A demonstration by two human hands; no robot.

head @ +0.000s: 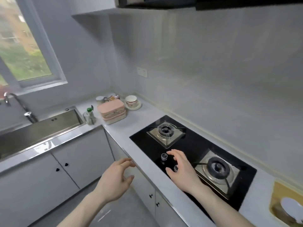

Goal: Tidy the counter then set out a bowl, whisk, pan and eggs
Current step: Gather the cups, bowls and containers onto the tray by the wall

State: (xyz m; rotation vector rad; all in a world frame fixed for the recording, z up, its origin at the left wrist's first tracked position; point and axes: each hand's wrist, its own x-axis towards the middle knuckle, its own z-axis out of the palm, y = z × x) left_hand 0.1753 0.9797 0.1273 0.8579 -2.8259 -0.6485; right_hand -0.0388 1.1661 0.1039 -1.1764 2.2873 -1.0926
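Left hand (115, 179): raised in front of the counter's near edge, over the cabinet fronts; fingers loosely spread and slightly bent, thumb apart, holding nothing.
Right hand (181, 167): hovers over the near part of the hob, above the two knobs; fingers spread and gently curved, gripping nothing. Whether a fingertip touches a knob cannot be told.
Counter (139, 122): pale, L-shaped, running from the sink on the left, round the far corner, and along the right wall.
Hob (193, 145): black glass, set into the counter on the right run, with a far burner (165, 131) and a near burner (216, 167), both bare.
Knobs: one (164, 156) just left of the right hand's fingertips, another (176, 167) partly hidden under the palm.
Bowl (131, 100): white with a patterned band, standing on a saucer (133, 106) in the far corner of the counter.
Pink boxes (112, 111): a stack of lidded containers, just left of the bowl and near it.
Cups (107, 97): a small cluster behind the pink boxes, against the far wall; details blurred.
Glass (89, 117): clear, with a green-topped item (89, 109) in it, between the sink and the pink boxes.
Sink (41, 130): steel, on the left, with a curved tap (18, 105) at its far side under the window (21, 51).
Yellow tray (285, 205): at the near right edge of the counter, holding a white dish (290, 208), partly cut off.
Cabinets (68, 169): grey doors with small dark pulls below the counter.
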